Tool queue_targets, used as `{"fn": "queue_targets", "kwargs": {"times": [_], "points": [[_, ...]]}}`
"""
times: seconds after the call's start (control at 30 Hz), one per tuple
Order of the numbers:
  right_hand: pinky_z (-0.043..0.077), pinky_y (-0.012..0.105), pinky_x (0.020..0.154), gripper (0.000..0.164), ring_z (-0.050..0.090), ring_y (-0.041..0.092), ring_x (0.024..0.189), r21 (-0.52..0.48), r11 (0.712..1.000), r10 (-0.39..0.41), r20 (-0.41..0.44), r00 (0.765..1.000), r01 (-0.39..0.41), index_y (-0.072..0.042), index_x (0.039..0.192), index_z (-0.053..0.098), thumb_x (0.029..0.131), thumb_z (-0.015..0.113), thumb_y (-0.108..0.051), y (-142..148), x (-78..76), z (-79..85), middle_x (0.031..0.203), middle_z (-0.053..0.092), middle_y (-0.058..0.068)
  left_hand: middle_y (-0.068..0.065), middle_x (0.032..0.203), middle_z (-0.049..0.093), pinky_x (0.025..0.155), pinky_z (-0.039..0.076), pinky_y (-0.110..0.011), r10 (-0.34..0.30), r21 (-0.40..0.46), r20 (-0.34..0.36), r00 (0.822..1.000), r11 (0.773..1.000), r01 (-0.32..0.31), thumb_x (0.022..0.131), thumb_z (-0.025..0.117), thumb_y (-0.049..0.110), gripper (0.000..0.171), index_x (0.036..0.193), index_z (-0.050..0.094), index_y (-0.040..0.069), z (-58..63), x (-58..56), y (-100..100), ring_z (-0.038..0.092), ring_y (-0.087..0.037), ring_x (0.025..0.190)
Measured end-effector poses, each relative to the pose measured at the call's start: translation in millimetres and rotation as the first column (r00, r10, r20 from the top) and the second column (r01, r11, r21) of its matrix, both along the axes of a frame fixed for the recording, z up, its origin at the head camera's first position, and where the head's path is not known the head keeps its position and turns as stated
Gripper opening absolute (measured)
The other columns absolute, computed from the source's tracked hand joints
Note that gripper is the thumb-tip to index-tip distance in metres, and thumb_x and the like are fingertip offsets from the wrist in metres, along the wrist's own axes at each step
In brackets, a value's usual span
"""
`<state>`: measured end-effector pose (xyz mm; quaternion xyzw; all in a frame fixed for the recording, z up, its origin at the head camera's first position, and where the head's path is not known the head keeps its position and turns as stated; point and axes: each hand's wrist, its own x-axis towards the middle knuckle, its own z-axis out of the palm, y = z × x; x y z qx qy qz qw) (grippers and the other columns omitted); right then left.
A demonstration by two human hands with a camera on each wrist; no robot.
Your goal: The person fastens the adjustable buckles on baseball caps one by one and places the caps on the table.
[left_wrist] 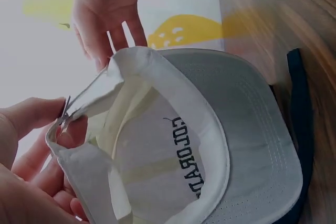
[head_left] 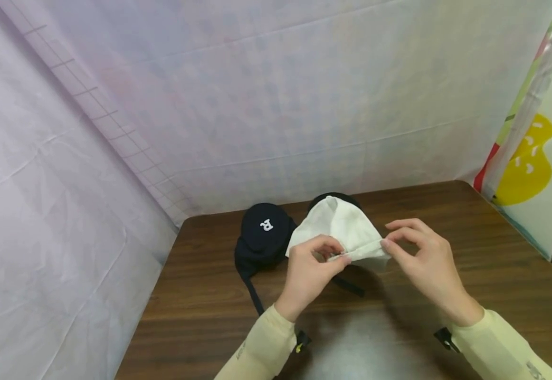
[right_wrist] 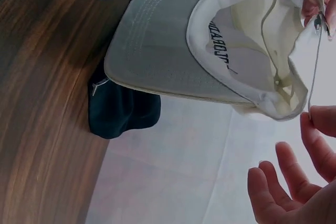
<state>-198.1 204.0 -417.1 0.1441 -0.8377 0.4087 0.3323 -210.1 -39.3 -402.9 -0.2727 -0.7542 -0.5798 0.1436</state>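
Note:
A white baseball cap (head_left: 340,224) is raised over the table between both hands, its grey underbrim (left_wrist: 252,129) and inside showing in the wrist views. Dark lettering (right_wrist: 218,45) shows through the front panel. My left hand (head_left: 306,269) pinches the back of the cap at the small metal buckle (left_wrist: 65,115) of the adjusting strap. With thumb and index finger, my right hand (head_left: 425,264) pinches the end of the thin strap (right_wrist: 315,72), drawn out from the buckle along the cap's back opening. The right hand's other fingers are spread.
Left of the white cap, a black cap (head_left: 257,237) with a white letter lies on the brown wooden table (head_left: 195,295). Another black item (head_left: 335,197) shows behind the white cap, and a dark strap (head_left: 348,286) lies beneath it. Pale cloth (head_left: 276,105) hangs behind the table.

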Motion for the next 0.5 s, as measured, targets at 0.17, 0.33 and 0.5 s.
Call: {"fn": "queue_targets", "kwargs": {"times": [0.17, 0.33, 0.5], "points": [[0.040, 0.017, 0.076, 0.015, 0.061, 0.007, 0.098, -0.002, 1.000, 0.012, -0.001, 1.000, -0.012, -0.023, 0.084, 0.073, 0.084, 0.083, -0.012, -2, 1.2, -0.6, 0.110, 0.066, -0.012, 0.010, 0.080, 0.067, 0.062, 0.049, -0.027, 0.045, -0.004, -0.055, 0.997, 0.999, -0.045, 0.079, 0.084, 0.007, 0.018, 0.091, 0.074, 0.017, 2.0, -0.6, 0, 0.060, -0.009, 0.070], [0.041, 0.017, 0.075, 0.013, 0.061, 0.007, 0.097, 0.001, 1.000, 0.029, 0.016, 0.999, -0.029, -0.022, 0.084, 0.074, 0.085, 0.083, -0.013, -6, 2.1, -0.8, 0.109, 0.068, -0.007, 0.012, 0.079, 0.065, 0.065, 0.049, -0.030, 0.110, -0.070, -0.201, 0.973, 0.990, -0.126, 0.077, 0.082, 0.003, 0.032, 0.105, 0.074, 0.018, 0.8, -0.7, 0, 0.059, -0.004, 0.073], [0.042, 0.015, 0.079, 0.008, 0.061, 0.006, 0.095, -0.001, 0.999, 0.045, 0.031, 0.998, -0.045, -0.020, 0.091, 0.075, 0.089, 0.080, -0.014, -4, -1.4, 8.8, 0.106, 0.068, -0.010, 0.012, 0.078, 0.064, 0.065, 0.044, -0.025, 0.097, -0.134, -0.347, 0.933, 0.979, -0.152, 0.076, 0.082, 0.004, 0.043, 0.116, 0.071, 0.017, 0.9, -2.3, 1, 0.056, 0.002, 0.073]]}}
